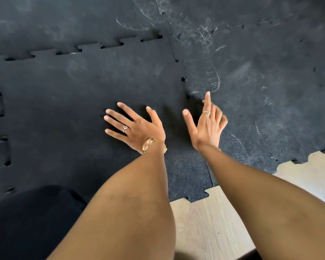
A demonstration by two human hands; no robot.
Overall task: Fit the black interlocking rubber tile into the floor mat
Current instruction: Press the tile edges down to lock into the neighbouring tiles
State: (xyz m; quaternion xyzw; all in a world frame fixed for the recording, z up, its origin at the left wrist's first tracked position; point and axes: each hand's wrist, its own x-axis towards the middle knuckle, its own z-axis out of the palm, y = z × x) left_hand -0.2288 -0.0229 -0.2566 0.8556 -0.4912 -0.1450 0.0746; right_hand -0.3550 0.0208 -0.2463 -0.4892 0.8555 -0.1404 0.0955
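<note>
The black interlocking rubber tile [79, 87] lies flat in the left half of the view, its toothed edges meshed with the surrounding floor mat [261, 72] along the top and right seams. Small gaps show at several teeth. My left hand [133, 126] rests palm down on the tile near its right side, fingers spread, a ring and a gold watch on it. My right hand [206, 124] is raised on edge just above the right seam, fingers apart, holding nothing.
Pale wooden floor [214, 222] shows at the lower right beyond the mat's jagged edge. White scuff marks [212, 76] cover the mat tiles on the right. A dark clothed knee [30, 222] fills the lower left corner.
</note>
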